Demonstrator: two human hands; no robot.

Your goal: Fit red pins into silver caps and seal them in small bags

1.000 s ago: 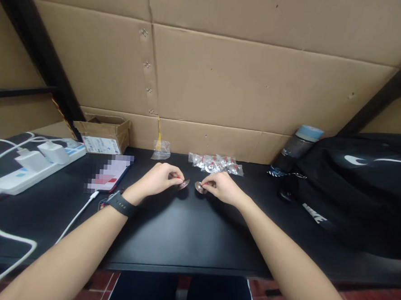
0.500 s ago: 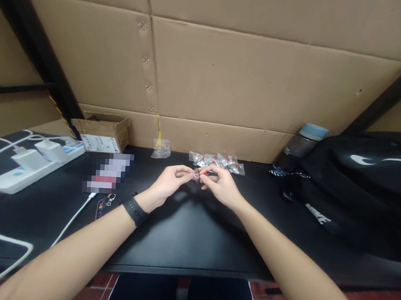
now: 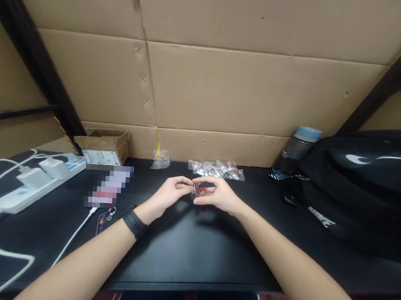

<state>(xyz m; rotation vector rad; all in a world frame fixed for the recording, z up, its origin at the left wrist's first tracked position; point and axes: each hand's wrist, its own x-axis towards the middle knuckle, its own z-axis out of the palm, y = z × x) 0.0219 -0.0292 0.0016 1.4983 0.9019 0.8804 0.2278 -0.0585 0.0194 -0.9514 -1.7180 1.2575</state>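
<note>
My left hand (image 3: 174, 193) pinches a small silvery, see-through piece with a red part (image 3: 196, 190) between thumb and fingertips. My right hand (image 3: 220, 195) curves round the same piece from the other side, its fingertips and thumb on the piece's edges and the red part inside its curl. Its exact kind is too small to make out. Just behind the hands, several small clear packets (image 3: 218, 170) with silver and red contents lie on the black table (image 3: 180, 257). A black band circles my left wrist.
To the left are a white power strip (image 3: 10, 201) with chargers and cables, an open cardboard box (image 3: 109, 144), a blurred-out object (image 3: 111, 187) and a keychain (image 3: 104, 219). Behind lies a clear bag (image 3: 161, 160). A bottle (image 3: 297, 149) and black bag (image 3: 360, 200) stand right.
My right hand's fingers have spread wider round the piece, the thumb now lower. The view has tilted up a little, so the table things appear lower.
</note>
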